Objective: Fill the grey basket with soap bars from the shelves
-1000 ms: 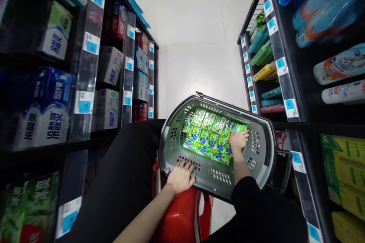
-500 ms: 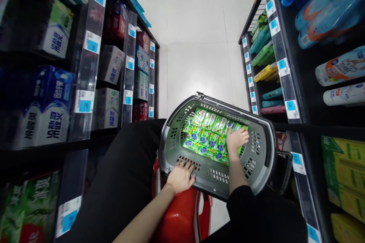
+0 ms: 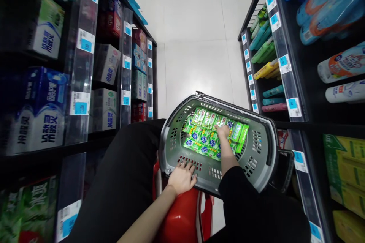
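Note:
A grey shopping basket (image 3: 251,176) with perforated walls stands between my knees, its inside facing me. Green packets (image 3: 204,139) with blue and white print lie in rows on its bottom. My right hand (image 3: 222,132) reaches in and touches the packets right of the middle. Its fingers are bunched together, and whatever lies under them is hidden. Over the basket's near rim rests my left hand (image 3: 182,177), fingers spread flat against the inner wall. Brighter green packets (image 3: 240,133) show uncovered at the right end of the rows.
A red seat-like object (image 3: 179,216) is below the basket. Shelves with boxed toothpaste (image 3: 54,121) rise close on the left. On the right, shelves hold bottles (image 3: 342,64) and yellow-green packs (image 3: 346,171). Pale floor tiles (image 3: 196,60) lie ahead.
My right hand has moved left across the packets, uncovering those at the right end, and its fingers have drawn together. My left hand has stayed on the rim.

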`<state>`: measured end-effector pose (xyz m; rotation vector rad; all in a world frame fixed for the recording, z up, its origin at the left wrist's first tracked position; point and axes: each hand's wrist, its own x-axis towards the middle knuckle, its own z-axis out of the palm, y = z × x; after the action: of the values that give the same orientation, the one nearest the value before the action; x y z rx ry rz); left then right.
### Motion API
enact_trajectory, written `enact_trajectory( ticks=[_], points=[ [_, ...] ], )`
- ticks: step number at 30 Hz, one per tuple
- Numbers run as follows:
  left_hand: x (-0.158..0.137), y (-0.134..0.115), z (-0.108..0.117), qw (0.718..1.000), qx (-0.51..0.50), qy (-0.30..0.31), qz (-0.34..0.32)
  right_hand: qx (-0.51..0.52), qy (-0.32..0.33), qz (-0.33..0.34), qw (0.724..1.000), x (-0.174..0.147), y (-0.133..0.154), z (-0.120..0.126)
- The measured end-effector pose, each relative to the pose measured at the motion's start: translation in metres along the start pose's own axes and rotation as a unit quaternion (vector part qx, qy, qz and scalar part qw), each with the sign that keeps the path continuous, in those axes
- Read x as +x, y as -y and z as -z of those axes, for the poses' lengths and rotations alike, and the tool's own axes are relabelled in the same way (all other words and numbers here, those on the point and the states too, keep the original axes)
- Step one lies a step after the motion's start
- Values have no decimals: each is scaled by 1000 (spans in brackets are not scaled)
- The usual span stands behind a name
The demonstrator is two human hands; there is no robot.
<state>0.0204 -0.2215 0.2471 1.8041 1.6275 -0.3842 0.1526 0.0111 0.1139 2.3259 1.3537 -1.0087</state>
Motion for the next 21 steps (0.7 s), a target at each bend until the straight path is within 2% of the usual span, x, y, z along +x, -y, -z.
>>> enact_trajectory(
  ticks=[4,11,15,21],
  points=[
    [0,0,-1,1000,-1,-4,-1,-5,-1,-34,999,-5,1,6],
    [0,0,2,1000,-7,0,1,-29,-89,6,996,-33,-8,17],
    [0,0,1,1000,-11,-2,0,-73,-104,0,992,-28,-24,28],
    [-1,0,0,1000,-22,-6,-1,-117,-104,49,986,-19,-38,34]
  ],
)
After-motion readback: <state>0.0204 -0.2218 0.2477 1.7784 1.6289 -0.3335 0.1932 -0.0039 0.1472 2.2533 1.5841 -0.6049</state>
